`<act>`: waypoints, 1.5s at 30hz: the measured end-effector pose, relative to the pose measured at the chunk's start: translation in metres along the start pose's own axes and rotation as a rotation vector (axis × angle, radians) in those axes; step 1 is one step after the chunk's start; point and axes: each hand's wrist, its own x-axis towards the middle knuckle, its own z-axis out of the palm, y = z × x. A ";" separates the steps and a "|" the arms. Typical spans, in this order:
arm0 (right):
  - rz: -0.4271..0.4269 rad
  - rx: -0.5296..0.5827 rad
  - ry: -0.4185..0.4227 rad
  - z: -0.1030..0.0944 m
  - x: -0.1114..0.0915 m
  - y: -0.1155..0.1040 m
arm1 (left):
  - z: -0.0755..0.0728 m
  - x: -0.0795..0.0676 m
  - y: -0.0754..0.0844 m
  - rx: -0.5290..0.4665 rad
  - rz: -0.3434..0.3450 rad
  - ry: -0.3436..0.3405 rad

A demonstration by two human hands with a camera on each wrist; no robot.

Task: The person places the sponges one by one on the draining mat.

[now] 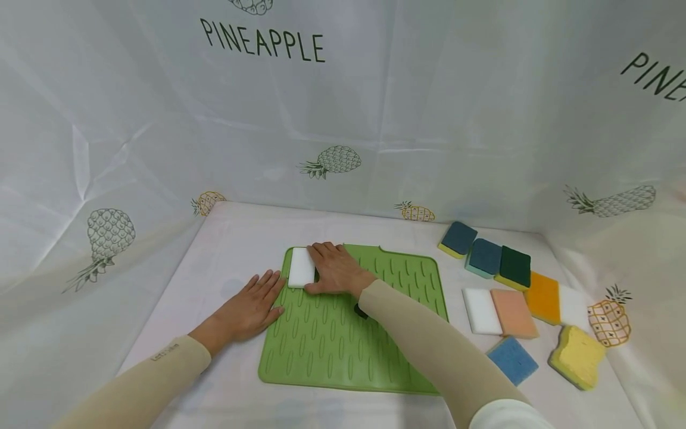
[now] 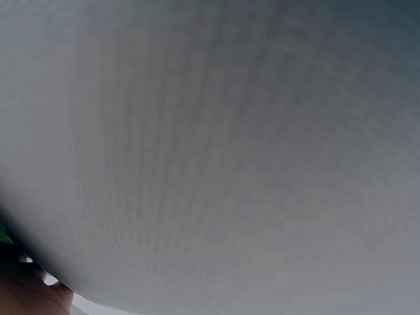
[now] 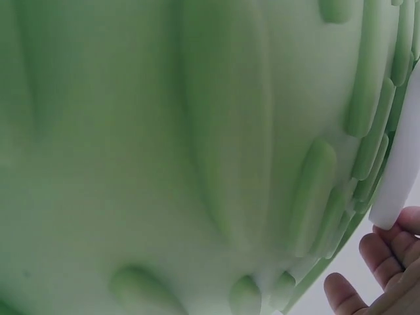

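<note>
A green mat with raised oval ridges lies on the table. On its top left corner sits a white sponge block, whose end shows at the edge of the right wrist view. My right hand holds this block from its right side, thumb at the near end and fingers at the far end; some fingertips touch it in the right wrist view. My left hand rests palm down with straight fingers, fingertips at the mat's left edge. A pale blurred surface fills most of the left wrist view.
Right of the mat lie several sponges: two blue-topped ones, a dark green one, an orange one, white pads, a peach pad, a blue one and a yellow one. A pineapple-print sheet hangs behind.
</note>
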 end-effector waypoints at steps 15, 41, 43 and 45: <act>-0.018 -0.014 0.039 0.000 0.004 0.001 | -0.001 0.000 -0.001 -0.006 0.004 -0.002; -0.024 -0.006 0.256 -0.032 -0.051 0.056 | -0.003 -0.002 0.003 -0.005 -0.003 -0.001; -0.009 -0.030 0.329 -0.031 -0.070 0.079 | -0.002 -0.002 0.003 -0.005 -0.005 -0.002; 0.014 -0.067 0.386 -0.028 -0.089 0.105 | -0.002 -0.001 0.002 -0.003 -0.008 -0.003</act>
